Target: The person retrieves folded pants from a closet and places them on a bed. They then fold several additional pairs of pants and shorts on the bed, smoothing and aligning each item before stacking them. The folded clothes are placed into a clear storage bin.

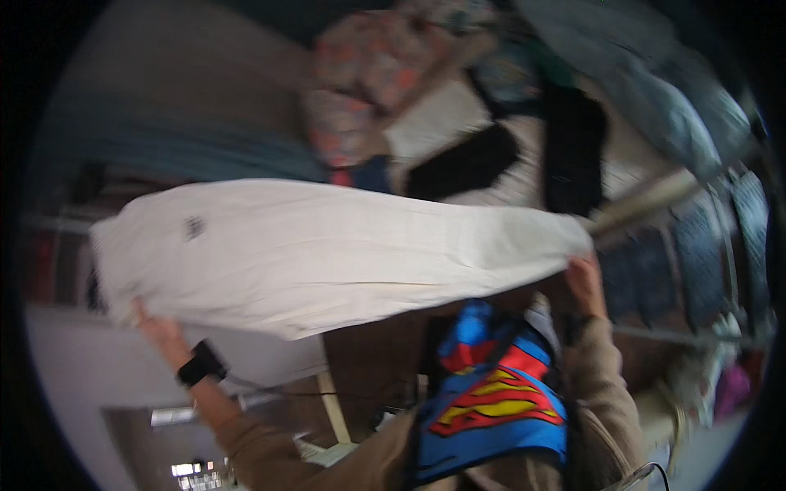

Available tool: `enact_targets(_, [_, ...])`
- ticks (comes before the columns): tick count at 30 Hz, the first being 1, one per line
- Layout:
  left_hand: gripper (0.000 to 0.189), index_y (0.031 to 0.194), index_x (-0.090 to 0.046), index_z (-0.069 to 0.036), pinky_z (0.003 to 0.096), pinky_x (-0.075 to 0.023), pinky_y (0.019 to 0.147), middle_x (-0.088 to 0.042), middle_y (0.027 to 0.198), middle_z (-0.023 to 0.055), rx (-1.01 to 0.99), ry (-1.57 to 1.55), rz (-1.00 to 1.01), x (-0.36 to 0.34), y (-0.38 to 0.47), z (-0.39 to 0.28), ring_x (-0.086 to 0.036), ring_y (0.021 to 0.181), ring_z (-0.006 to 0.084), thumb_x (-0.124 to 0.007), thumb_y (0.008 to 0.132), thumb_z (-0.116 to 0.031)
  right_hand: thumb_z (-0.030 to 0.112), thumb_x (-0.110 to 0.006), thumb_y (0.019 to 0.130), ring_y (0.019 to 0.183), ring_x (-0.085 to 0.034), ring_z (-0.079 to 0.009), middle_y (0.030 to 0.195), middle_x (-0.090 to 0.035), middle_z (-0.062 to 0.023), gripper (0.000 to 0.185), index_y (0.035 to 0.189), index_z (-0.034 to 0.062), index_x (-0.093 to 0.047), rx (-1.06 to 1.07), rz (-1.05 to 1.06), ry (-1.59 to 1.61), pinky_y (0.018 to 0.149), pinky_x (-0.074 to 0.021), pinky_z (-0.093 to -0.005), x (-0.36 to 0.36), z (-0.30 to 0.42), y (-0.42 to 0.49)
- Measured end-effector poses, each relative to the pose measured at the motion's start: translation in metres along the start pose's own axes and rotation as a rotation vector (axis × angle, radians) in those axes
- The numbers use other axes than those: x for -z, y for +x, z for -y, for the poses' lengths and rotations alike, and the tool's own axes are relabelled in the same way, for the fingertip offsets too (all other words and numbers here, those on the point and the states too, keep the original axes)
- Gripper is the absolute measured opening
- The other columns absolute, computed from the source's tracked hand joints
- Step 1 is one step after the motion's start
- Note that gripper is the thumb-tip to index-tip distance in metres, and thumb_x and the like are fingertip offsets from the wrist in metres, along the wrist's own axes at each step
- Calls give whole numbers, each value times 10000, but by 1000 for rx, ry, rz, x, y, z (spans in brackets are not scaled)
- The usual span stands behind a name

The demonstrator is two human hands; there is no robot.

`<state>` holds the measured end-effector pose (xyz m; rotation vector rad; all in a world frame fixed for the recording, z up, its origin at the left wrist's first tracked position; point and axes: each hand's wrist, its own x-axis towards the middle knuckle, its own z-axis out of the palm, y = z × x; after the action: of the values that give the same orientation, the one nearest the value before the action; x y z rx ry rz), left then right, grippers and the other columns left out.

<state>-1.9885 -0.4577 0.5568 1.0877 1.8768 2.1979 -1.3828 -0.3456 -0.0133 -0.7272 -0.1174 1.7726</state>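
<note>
White trousers or a similar long white garment (319,251), with a small dark mark near the left end, hang stretched sideways between my hands. My left hand (158,328), with a black band on the wrist, grips the wide end at the lower left. The narrow end is pinched in my right hand (584,279) at the right. Fingertips of both hands are partly hidden by the cloth. Below the garment, the front of my body shows a blue, red and yellow patterned cloth (500,399).
Beyond the garment lie a folded black cloth (463,162), another black cloth (574,147) and a patterned bundle (374,67). Blue-grey garments (700,258) hang from a rail at the right. Clear plastic-like covering (651,80) lies at the upper right.
</note>
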Motion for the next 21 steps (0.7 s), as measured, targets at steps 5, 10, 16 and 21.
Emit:
enact_targets(5, [530, 1426, -351, -3, 446, -290, 1124, -425, 1437, 149, 6, -235, 243, -18, -22, -6, -397, 1320, 308, -508, 982, -248, 92, -647, 825, 1330, -395, -266, 1454, -380, -107, 764, 1492, 153, -281, 259, 184, -232, 1113, -309, -386, -5, 16, -18])
enact_targets(10, [478, 1415, -375, -24, 437, -323, 1109, -454, 1418, 138, -43, -232, 354, -32, -29, -20, -434, 1294, 291, -442, 1014, -276, 44, -632, 828, 1241, -466, -228, 1383, -456, -86, 582, 1382, 91, -460, 123, 152, -284, 1068, -352, -338, 18, 14, -6])
enact_targets(16, [514, 1428, -354, -28, 429, -311, 1116, -420, 1440, 136, -91, -175, 347, -39, -34, -28, -407, 1315, 289, -448, 1012, -314, 70, -627, 856, 1177, -508, -188, 1284, -553, -77, 401, 1253, 43, -581, 115, 202, -428, 1009, -391, -306, 47, -2, 10])
enact_targets(21, [674, 1459, -308, -24, 428, -250, 1144, -364, 1480, 128, -32, -63, 133, -45, -32, -45, -342, 1357, 300, -479, 976, -461, 202, -562, 952, 1161, -546, -193, 1264, -594, -85, 354, 1255, 21, -587, 229, 171, -525, 1010, -410, -315, 43, 9, 4])
